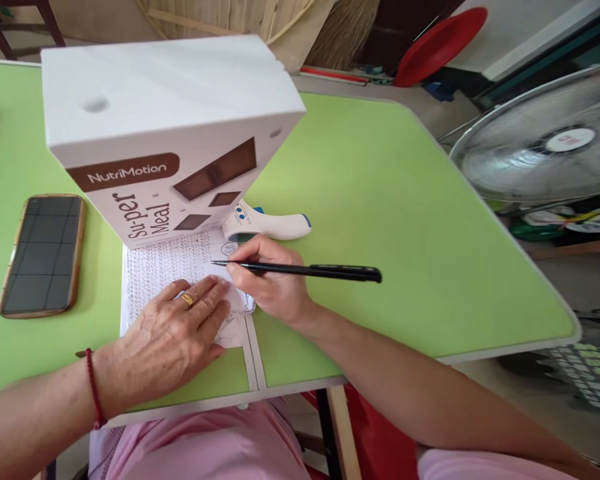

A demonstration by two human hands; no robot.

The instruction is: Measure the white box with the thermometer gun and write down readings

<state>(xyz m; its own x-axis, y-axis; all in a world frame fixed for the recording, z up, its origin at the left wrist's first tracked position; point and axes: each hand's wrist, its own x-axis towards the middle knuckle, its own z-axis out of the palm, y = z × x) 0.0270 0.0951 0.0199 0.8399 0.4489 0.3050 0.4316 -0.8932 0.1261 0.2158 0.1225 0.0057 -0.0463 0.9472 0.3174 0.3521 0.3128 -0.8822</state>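
My left hand [173,333], with a gold ring and a red cord on the wrist, lies flat with fingers spread on a printed white paper sheet [155,270] on the green table [380,220]. My right hand [270,283] grips a black pen [305,270], its tip touching the sheet near a small circled mark. The pen's cap end points right. A tall white NutriMotion Super Meal box [165,133] stands on the sheet's far edge.
A white and blue infrared thermometer [267,223] lies just beyond my right hand. A phone [43,253] with a dark screen lies at the left. A standing fan [545,143] is off the table's right edge. A red lid [440,43] lies on the floor behind.
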